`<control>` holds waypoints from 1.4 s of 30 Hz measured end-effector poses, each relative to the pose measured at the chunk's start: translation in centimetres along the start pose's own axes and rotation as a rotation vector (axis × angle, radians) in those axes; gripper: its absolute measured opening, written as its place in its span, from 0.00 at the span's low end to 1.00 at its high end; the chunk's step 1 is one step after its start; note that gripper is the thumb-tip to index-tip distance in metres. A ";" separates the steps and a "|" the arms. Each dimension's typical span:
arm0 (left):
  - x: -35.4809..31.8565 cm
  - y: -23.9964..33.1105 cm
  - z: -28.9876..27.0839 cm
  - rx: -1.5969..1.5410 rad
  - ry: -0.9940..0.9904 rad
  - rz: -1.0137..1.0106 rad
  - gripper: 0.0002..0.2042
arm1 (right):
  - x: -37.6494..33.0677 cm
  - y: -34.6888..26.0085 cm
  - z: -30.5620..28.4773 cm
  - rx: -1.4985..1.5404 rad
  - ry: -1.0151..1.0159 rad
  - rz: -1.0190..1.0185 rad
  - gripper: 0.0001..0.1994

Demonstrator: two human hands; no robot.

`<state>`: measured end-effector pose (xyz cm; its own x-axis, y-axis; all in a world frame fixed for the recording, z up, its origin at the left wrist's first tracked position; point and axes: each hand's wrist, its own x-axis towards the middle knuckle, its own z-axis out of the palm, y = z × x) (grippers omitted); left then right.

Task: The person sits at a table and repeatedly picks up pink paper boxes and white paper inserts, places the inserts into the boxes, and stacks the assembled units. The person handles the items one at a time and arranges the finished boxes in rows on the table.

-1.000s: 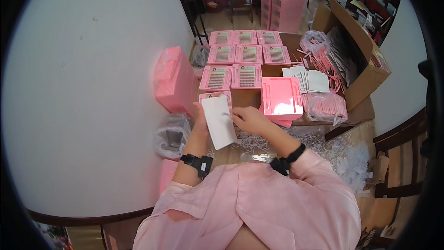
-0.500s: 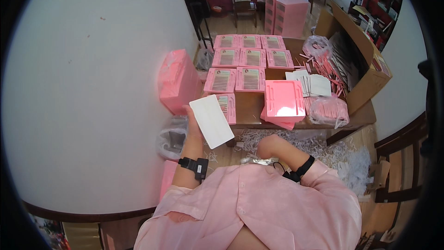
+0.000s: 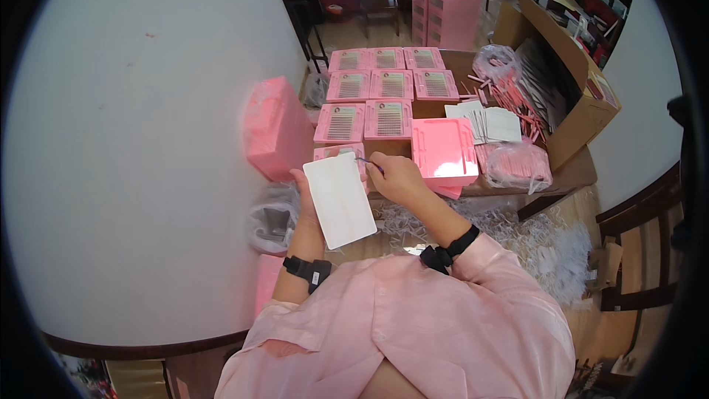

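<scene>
Your left hand (image 3: 304, 193) grips the white card (image 3: 340, 199) at frame centre, long axis running upper left to lower right. Your right hand (image 3: 395, 177), just right of it, pinches thin tweezers (image 3: 369, 163) at the card's top-right corner.

white card (image 3: 340, 200), pink trays (image 3: 389, 118) — pink sleeves (image 3: 413, 325)
</scene>
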<state>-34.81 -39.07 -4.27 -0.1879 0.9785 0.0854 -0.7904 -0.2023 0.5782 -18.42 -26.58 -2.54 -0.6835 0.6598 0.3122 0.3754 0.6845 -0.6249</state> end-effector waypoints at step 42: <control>16.4 -14.0 7.3 2.108 -1.106 0.418 0.53 | -9.2 19.9 -12.3 0.982 0.038 0.752 0.08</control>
<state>-22.54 -19.88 -5.03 0.6824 0.7102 0.1727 0.7114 -0.6997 0.0663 3.04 -15.23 -9.01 -0.4765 0.8081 -0.3463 0.0269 -0.3802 -0.9245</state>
